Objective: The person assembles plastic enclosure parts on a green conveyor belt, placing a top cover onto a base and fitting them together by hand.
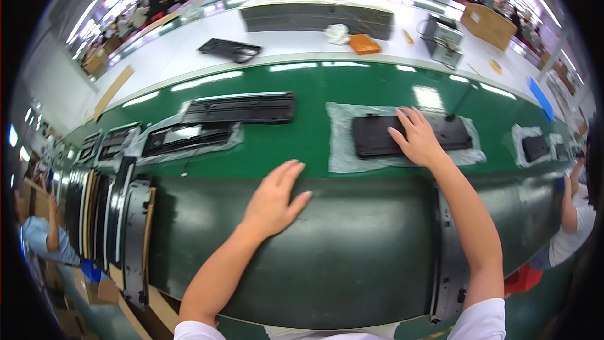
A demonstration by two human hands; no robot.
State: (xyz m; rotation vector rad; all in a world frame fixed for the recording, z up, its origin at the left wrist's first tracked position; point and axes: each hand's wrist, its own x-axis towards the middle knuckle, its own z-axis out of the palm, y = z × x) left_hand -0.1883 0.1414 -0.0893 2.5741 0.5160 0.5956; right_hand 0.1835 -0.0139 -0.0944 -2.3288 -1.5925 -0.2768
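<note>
The fingers of the right hand point(420, 143) are extended and slightly spread; they rest on the black panel point(372, 138), not closed around it. The fingers of the left hand point(270, 200) are extended, thumb apart, holding nothing; contact with the worktop point(352, 252) cannot be determined. The black panel lies on a plastic sheet point(340, 148). Further left lie a long ribbed panel point(242, 108) and black frame point(165, 142).

Worn on the head, one wide fisheye view looks forward and down, near both hands point(273, 201).
</note>
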